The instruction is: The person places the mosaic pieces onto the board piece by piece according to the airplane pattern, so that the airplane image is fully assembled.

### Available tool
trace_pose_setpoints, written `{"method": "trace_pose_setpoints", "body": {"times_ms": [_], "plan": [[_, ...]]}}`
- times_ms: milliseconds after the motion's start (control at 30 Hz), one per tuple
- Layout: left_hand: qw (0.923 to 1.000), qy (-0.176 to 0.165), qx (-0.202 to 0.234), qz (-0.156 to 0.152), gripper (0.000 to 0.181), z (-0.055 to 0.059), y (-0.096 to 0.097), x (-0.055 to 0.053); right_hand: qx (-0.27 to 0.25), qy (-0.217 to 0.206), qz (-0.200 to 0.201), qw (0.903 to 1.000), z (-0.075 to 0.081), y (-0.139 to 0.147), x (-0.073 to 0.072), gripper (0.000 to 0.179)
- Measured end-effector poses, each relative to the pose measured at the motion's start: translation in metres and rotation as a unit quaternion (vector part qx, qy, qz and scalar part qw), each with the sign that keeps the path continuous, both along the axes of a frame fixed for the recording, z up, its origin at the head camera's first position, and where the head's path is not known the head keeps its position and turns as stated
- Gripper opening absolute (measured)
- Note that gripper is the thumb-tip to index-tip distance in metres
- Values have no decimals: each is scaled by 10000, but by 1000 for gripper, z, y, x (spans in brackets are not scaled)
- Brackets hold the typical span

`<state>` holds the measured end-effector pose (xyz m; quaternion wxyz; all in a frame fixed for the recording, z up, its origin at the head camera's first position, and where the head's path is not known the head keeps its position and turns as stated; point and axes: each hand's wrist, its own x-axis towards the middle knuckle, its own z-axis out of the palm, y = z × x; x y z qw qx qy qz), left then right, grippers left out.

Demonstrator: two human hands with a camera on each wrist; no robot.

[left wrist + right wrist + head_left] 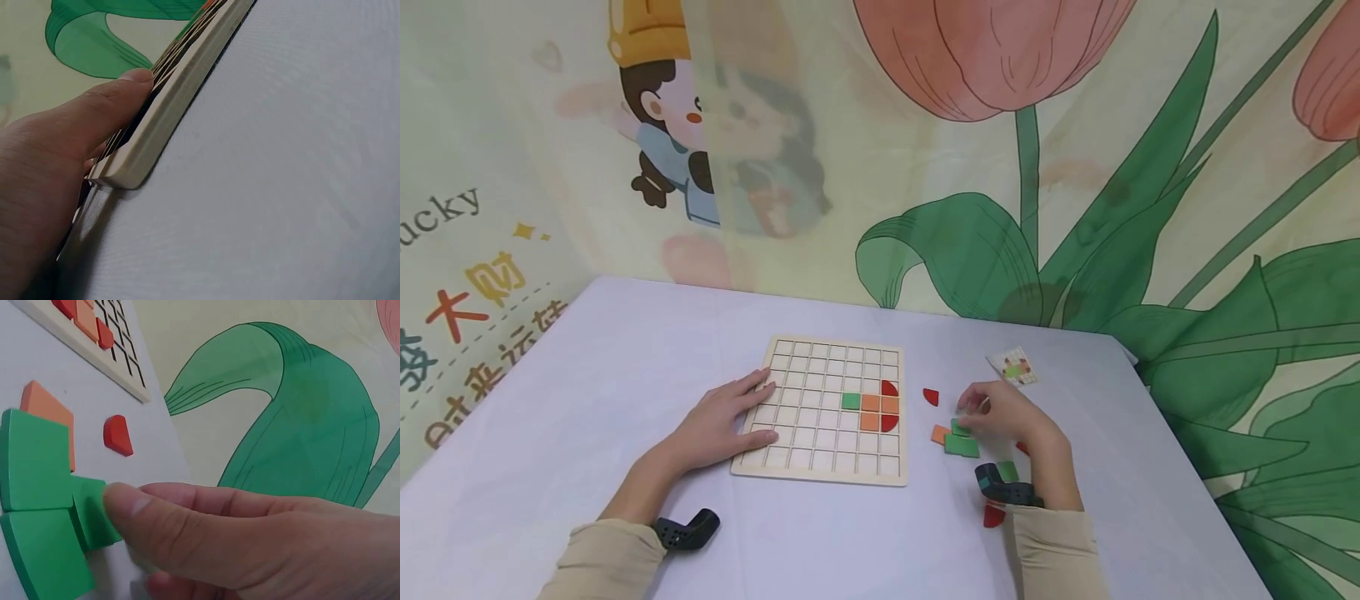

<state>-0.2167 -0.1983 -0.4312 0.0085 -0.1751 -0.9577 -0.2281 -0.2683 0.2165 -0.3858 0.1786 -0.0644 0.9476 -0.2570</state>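
Observation:
My left hand (pixel 718 425) rests on the left side of a wooden grid board (pixel 805 478), its thumb lying over the raised rim in the left wrist view. On the board's right side sit a green square (pixel 851 402), several orange squares (pixel 870 422) and two red quarter-round pieces (pixel 889 388). Right of the board, my right hand (pixel 1007 410) pinches a green square tile (pixel 94 512) at its edge between thumb and fingers. That tile stands tilted against other green tiles (pixel 37 462), with an orange tile (pixel 47 415) partly behind them.
A loose red quarter-round piece (pixel 932 397) lies between board and right hand. Behind that hand is a small pattern card (pixel 1019 367). Another red piece (pixel 993 517) and a green one (pixel 1007 472) lie by the right wrist. A printed cloth backdrop (pixel 925 258) borders the white table (pixel 820 542).

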Motion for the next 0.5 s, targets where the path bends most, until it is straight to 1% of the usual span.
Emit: {"method": "trace_pose_setpoints", "body": {"times_ms": [133, 267, 500], "plan": [[10000, 27, -22, 28, 78, 0, -1, 1, 28, -207, 109, 9997, -3, 0, 2, 17], [10000, 43, 8, 19, 78, 2, -1, 2, 46, -175, 181, 9997, -5, 0, 2, 15], [10000, 56, -3, -21, 77, 3, 0, 2, 4, -118, 75, 9999, -5, -1, 3, 16]]}}
